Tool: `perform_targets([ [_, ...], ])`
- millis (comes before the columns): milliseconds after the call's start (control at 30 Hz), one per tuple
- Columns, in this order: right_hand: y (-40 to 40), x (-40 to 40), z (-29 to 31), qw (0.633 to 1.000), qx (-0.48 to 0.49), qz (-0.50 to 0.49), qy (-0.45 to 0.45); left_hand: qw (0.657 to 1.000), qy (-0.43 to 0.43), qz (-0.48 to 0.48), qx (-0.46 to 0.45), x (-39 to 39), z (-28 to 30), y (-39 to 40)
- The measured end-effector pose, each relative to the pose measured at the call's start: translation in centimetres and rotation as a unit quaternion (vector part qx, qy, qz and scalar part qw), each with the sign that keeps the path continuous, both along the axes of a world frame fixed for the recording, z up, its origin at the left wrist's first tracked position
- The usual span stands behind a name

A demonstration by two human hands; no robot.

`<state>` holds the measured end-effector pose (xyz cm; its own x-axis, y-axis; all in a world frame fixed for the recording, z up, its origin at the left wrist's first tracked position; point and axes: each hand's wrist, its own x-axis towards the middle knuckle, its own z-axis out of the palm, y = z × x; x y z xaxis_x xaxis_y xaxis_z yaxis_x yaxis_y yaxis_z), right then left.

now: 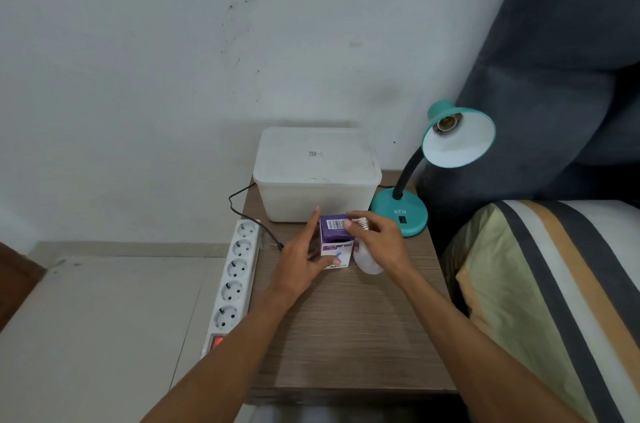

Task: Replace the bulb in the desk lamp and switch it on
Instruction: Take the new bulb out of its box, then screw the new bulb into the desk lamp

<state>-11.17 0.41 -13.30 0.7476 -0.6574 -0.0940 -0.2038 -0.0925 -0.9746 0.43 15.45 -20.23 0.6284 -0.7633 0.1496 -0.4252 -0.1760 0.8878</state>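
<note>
A teal desk lamp (408,214) stands at the back right of the wooden side table (346,329). Its shade (460,142) tilts toward me and its socket (448,121) holds no bulb. A purple and white bulb box (334,242) stands upright mid-table. My left hand (304,259) holds the box at its left side, thumb at the front. My right hand (377,239) is closed around a white bulb (367,263), screw base up, with its fingertips on the box's top flap.
A white lidded plastic tub (315,173) sits behind the box. A white power strip (235,277) with a lit red switch lies along the table's left edge, a black cord (242,207) running near it. A striped pillow (554,301) and dark headboard lie right.
</note>
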Motion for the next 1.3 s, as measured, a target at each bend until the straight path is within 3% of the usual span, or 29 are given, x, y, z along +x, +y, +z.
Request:
perform_targets([
  [300,1.3,0.0,-0.6,0.997,-0.078,0.001,-0.003,1.000,-0.011,0.015,-0.023,-0.8,0.0,-0.1],
  [567,1.4,0.0,-0.3,0.990,-0.130,-0.020,0.052,0.998,-0.018,0.043,-0.038,-1.1,0.2,-0.5],
  [733,0.2,-0.1,0.2,0.985,-0.080,-0.147,0.047,0.994,-0.008,0.094,-0.061,0.1,0.7,-1.4],
  [967,-2.6,-1.6,2.3,0.969,0.015,-0.237,-0.068,0.992,-0.038,0.114,-0.030,1.0,0.5,-1.8],
  [1167,-3.7,-3.8,4.4,0.965,0.028,-0.256,-0.059,0.968,-0.196,0.159,-0.009,-1.3,1.8,-1.3],
  [1300,-4.8,-5.4,6.6,0.968,-0.025,-0.240,-0.076,0.941,-0.328,0.055,-0.061,-3.3,5.0,-2.8],
])
